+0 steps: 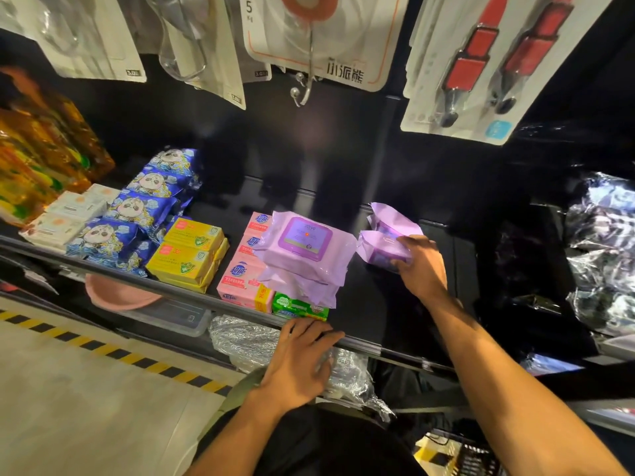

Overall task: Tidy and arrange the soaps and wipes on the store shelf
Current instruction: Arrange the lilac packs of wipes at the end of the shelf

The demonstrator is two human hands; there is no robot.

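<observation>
On the black shelf (374, 304), a stack of purple wipes packs (302, 252) lies on top of pink soap boxes (240, 280) and a green soap box (299, 308). To its right, my right hand (421, 266) grips another purple wipes pack (385, 245), with one more purple pack (391, 218) just behind it. My left hand (302, 359) rests flat, fingers apart, on the shelf's front rail below the green box, holding nothing. Yellow soap boxes (189, 255), blue panda packs (144, 207) and white soap boxes (65, 218) sit in rows to the left.
Carded hooks (309, 46) and red-handled tools (488, 63) hang above the shelf. Crinkly silver-wrapped packs (604, 249) fill the right side. Orange bags (41, 149) stand at far left. A pink basin (117, 293) and clear-wrapped goods (247, 338) lie on the lower shelf.
</observation>
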